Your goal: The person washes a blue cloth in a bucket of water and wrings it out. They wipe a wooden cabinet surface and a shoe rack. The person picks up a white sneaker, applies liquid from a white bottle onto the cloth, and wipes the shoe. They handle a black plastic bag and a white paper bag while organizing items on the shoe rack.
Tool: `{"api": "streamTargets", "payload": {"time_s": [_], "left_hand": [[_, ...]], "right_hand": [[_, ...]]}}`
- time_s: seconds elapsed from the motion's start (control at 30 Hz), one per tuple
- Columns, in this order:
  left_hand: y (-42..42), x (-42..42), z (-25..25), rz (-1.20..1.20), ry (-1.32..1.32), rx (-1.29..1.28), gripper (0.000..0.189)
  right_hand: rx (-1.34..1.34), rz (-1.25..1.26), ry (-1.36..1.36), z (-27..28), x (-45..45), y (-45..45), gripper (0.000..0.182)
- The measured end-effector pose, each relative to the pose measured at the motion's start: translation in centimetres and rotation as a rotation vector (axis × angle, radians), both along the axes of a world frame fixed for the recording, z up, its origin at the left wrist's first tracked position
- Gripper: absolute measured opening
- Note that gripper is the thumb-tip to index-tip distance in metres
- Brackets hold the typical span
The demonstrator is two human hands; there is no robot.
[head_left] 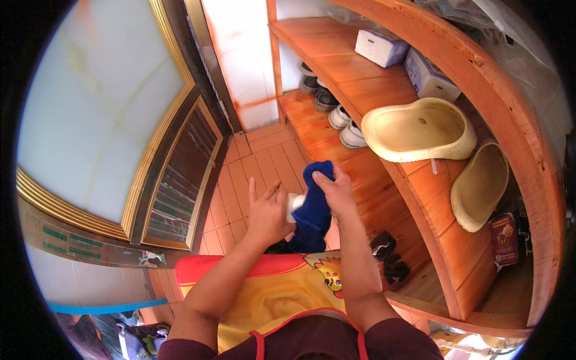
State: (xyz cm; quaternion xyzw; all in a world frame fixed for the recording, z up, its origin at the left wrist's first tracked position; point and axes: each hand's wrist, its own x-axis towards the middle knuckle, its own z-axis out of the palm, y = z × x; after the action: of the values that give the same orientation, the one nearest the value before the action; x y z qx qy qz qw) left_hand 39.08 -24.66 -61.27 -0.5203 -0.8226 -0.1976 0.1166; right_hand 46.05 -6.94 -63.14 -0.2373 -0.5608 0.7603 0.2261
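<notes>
A dark blue cloth (pixel 315 207) hangs in front of me, its top gripped between the thumb and fingers of my right hand (pixel 337 189). Against the cloth's left side is a white object (pixel 294 204), partly hidden by my left hand (pixel 270 211); what it is I cannot tell. My left hand has its index finger raised and its other fingers near the white object. A yellow and red apron (pixel 279 288) with a cartoon figure covers my front, below the cloth.
A wooden shelf unit (pixel 342 85) curves along the right, bearing pale yellow clogs (pixel 418 130), white and purple boxes (pixel 380 47) and several shoes (pixel 351 135). Dark cloth items (pixel 389 256) lie on its lower board. A gold-trimmed door (pixel 180 180) stands at the left, above the tiled floor (pixel 261 162).
</notes>
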Motion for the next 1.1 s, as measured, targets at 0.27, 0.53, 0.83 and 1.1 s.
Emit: {"api": "streamTargets", "payload": {"time_s": [0.27, 0.53, 0.83, 1.1], "left_hand": [[0.0, -1.8, 2.9, 0.224, -0.371, 0.060, 0.057], [-0.1, -2.3, 1.3, 0.046, -0.388, 0.060, 0.063], [-1.4, -3.7, 0.7, -0.174, -0.712, -0.206, 0.071], [-0.7, -4.3, 1.2, -0.219, -0.633, -0.150, 0.064]], "right_hand": [[-0.244, -0.070, 0.392, -0.4, 4.1, -0.8, 0.030], [0.354, -0.126, 0.080, 1.1, -0.5, -5.6, 0.051], [0.105, 0.107, 0.231, -0.9, -1.3, -3.1, 0.025], [0.092, 0.032, 0.021, -2.5, -1.9, -0.5, 0.031]]}}
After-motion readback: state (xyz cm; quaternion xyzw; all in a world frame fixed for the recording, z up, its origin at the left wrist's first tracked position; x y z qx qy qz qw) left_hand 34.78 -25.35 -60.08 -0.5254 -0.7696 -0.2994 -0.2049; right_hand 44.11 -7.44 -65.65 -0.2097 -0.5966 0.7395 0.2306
